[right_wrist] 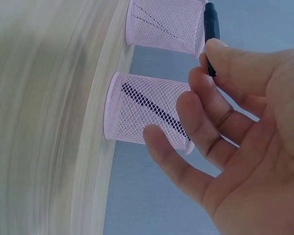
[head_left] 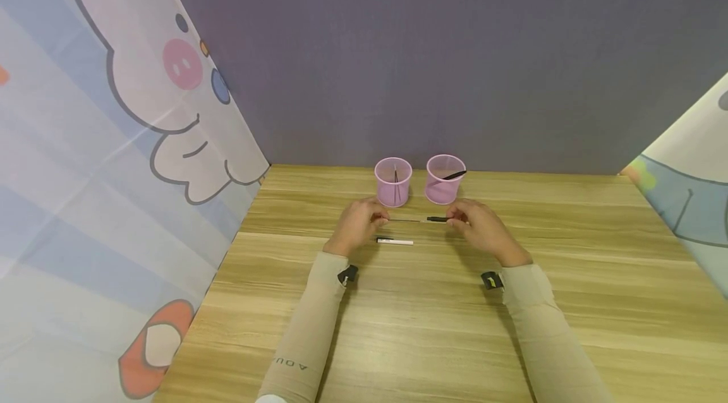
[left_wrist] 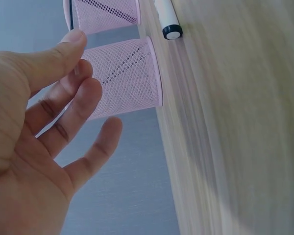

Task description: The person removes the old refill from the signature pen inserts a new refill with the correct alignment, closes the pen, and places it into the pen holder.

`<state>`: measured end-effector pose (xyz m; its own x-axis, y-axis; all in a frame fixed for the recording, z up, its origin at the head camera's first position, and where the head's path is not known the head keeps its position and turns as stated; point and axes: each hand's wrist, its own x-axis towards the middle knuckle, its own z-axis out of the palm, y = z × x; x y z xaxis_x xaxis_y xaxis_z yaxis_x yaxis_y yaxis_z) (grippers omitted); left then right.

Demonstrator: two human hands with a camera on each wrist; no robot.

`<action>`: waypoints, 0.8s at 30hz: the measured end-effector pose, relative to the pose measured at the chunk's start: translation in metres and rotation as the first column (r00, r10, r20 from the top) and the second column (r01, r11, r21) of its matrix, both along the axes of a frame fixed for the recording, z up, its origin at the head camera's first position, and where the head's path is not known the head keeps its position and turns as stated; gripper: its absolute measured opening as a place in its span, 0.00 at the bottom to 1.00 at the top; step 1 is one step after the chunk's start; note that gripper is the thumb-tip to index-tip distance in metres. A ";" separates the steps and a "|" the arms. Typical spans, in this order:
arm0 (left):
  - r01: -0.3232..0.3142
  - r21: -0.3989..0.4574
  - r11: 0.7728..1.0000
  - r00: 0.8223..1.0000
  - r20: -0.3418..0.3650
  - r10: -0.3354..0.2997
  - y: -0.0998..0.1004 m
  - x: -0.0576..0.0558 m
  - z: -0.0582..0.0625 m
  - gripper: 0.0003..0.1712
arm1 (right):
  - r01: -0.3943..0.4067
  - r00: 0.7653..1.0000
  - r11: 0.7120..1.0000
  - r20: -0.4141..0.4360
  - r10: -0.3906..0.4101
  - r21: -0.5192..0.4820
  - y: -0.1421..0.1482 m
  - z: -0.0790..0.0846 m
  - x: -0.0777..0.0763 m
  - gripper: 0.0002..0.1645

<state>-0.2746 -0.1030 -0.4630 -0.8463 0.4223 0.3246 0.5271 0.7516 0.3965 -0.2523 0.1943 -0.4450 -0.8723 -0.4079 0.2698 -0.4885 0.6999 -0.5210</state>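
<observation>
Between thumb and fingertips, my left hand [head_left: 357, 225] pinches one end of a thin rod [head_left: 405, 220] that looks like a pen refill. A short black pen part [right_wrist: 211, 24] is pinched by my right hand [head_left: 479, 226]. Rod and pen part lie in line in the head view; whether they touch I cannot tell. Below them a white pen piece with a black end [head_left: 396, 242] lies on the table. Behind my hands stand two pink mesh cups: the left cup [head_left: 385, 191] has thin rods in it, the right cup [head_left: 435, 193] a black pen part [head_left: 454, 175].
The wooden table [head_left: 421, 321] meets a grey wall [head_left: 398, 62] just behind the cups. A cartoon-printed curtain [head_left: 85, 201] hangs along the left edge, and another printed cloth [head_left: 694, 201] is at the right. Small black cameras sit on both wrists.
</observation>
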 end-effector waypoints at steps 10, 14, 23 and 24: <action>-0.040 -0.046 0.998 0.998 0.039 0.042 -0.003 -0.001 -0.005 0.02 | 0.009 1.000 1.000 0.003 -0.009 0.002 0.000 -0.001 0.000 0.03; -0.072 -0.061 0.995 0.996 0.052 0.076 -0.005 -0.003 -0.008 0.02 | 0.009 1.000 1.000 -0.001 -0.009 0.007 -0.001 -0.002 0.000 0.03; -0.099 -0.105 0.989 0.990 0.089 0.109 -0.005 -0.008 -0.012 0.03 | 0.000 1.000 1.000 0.008 0.000 0.006 -0.004 -0.002 0.000 0.03; -0.100 -0.109 0.989 0.989 0.096 0.110 -0.005 -0.009 -0.012 0.03 | 0.001 1.000 1.000 0.008 -0.001 0.004 -0.004 -0.002 0.000 0.03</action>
<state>-0.2832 -0.1078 -0.4750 -0.9140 0.3562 0.1943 0.4043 0.8403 0.3612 -0.2521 0.1901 -0.4472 -0.8748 -0.4082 0.2607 -0.4835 0.7025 -0.5222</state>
